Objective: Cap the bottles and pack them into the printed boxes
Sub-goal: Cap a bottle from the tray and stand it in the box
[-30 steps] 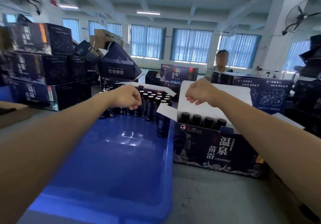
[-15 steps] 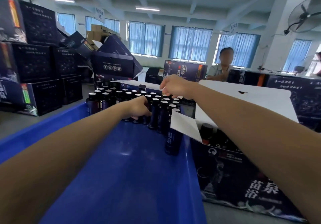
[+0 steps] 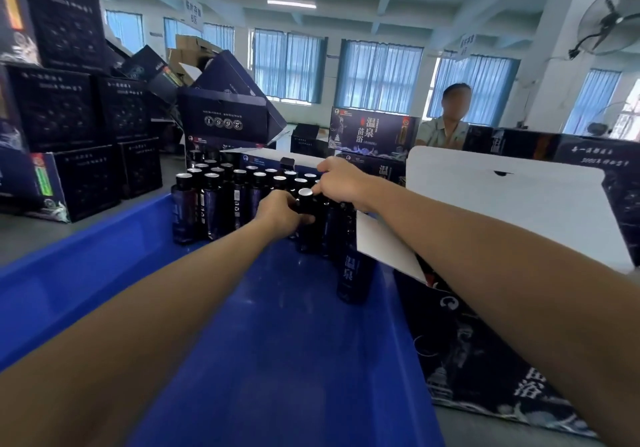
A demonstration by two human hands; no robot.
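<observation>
The left hand (image 3: 278,212) is closed round the body of a dark bottle (image 3: 307,237) in the near row, while the right hand (image 3: 343,181) is curled over its silver-topped cap (image 3: 305,192); whether that cap is actually gripped cannot be told. The bottle is stood upright among the other bottles (image 3: 221,200), which are packed at the far end of a blue crate (image 3: 277,342). An open printed box (image 3: 485,360) with a raised white lid (image 3: 502,204) is set just right of the crate. The crate is placed on a grey table (image 3: 20,235), where dark boxes (image 3: 69,114) are stacked at the far left. Blue-curtained windows (image 3: 377,72) are ranged along the far wall, and a person (image 3: 446,124) is seen beyond the lid. Half a second earlier the hands were held apart, the right one over farther caps; now they are brought together at the one bottle, which is found just right of the left palm and under the right fingertips.
</observation>
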